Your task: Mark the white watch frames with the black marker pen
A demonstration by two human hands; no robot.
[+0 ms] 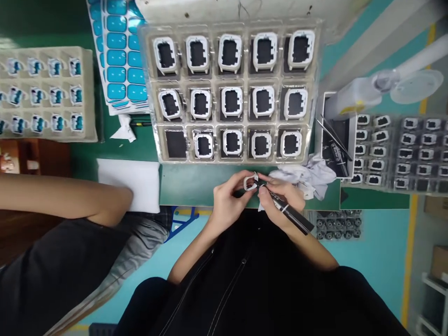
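Observation:
Between the fingertips of my left hand point(227, 200) is a small white plastic frame point(249, 183), held just in front of the tray. My right hand point(278, 198) grips a black marker pen point(294, 217), its tip at the frame's right side. Fingers partly cover the frame, so the exact contact of the tip cannot be made out. Beyond both hands lies a clear blister tray point(231, 162) with rows of similar white frames point(231, 101); its front-left pocket point(175, 143) shows only a dark base. A crumpled white cloth point(304, 176) lies beside my right hand.
At right, a white box point(324, 140) holds tweezers point(334, 137) and a dark packet; a clear bottle point(353, 95) stands behind. More trays point(392, 154) lie farther right. Blue sticker sheets point(115, 56) and a beige tray point(89, 93) are left. A co-worker's arm point(66, 196) rests near white foam point(147, 186).

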